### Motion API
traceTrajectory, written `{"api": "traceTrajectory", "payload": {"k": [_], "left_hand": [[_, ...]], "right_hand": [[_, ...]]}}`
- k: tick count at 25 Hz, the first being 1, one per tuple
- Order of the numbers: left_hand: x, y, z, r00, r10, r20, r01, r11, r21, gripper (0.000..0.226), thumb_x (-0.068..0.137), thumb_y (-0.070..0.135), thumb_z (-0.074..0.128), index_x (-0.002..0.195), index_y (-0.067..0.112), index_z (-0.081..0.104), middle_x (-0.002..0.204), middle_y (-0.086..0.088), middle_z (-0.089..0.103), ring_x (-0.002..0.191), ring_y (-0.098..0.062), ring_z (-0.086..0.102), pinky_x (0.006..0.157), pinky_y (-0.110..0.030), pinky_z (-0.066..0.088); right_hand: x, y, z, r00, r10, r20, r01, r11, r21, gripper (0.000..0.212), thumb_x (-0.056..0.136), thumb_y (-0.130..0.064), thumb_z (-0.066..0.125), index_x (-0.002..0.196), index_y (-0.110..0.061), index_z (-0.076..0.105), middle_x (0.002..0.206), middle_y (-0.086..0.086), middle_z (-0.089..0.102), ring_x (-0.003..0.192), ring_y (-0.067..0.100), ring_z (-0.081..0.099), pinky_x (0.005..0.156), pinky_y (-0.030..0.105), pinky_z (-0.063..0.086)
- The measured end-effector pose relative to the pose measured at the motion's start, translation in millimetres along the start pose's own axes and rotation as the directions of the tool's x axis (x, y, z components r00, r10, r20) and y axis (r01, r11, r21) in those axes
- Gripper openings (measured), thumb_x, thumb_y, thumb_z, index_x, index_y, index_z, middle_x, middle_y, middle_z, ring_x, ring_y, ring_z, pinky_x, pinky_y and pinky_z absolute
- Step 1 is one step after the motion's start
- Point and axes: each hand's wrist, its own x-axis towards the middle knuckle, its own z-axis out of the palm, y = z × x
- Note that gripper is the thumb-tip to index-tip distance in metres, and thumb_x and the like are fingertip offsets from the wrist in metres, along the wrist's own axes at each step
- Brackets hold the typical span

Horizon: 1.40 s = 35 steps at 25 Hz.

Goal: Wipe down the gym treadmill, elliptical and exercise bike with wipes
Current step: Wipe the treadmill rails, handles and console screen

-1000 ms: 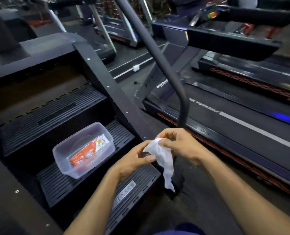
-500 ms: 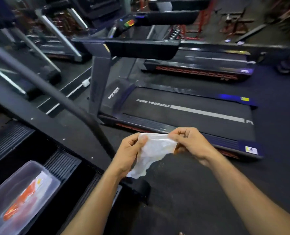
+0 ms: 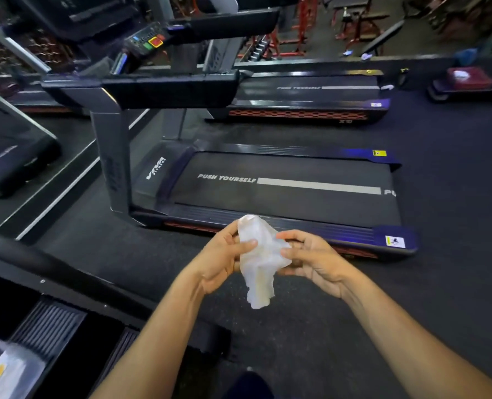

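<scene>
While both hands, left hand (image 3: pixel 224 254) and right hand (image 3: pixel 311 257), pinch the wipe (image 3: pixel 260 260) at center, treadmill (image 3: pixel 290 191) at 12 o'clock looks untouched; no wiping begun, all machines left.

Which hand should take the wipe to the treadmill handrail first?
Probably left. Both hands, left and right, pinch the wipe, but the padded handrail and console lie up to the left.

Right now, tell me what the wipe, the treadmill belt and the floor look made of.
Wipe: thin, soft non-woven sheet, white and slightly translucent; it crumples and hangs limp.
Treadmill belt: looks like matte black rubber, flat with printed white lettering.
Floor: dark, probably rubber matting, judging by its fine pale speckle.
</scene>
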Motion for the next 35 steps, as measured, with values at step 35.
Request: {"api": "traceTrajectory", "payload": {"k": [35], "left_hand": [[269.8, 93.6, -84.0, 0.892, 0.107, -0.439, -0.176, 0.977, -0.120, 0.057, 0.091, 0.014, 0.073, 0.143, 0.019, 0.050, 0.116, -0.004, 0.067, 0.107, -0.023, 0.065, 0.092, -0.040, 0.056]], "right_hand": [[324.6, -183.7, -77.3, 0.940, 0.203, 0.274, -0.143, 0.964, -0.223, 0.029, 0.087, -0.002, 0.070, 0.114, -0.003, 0.058, 0.103, 0.016, 0.071, 0.085, 0.024, 0.070, 0.067, 0.030, 0.059]]}}
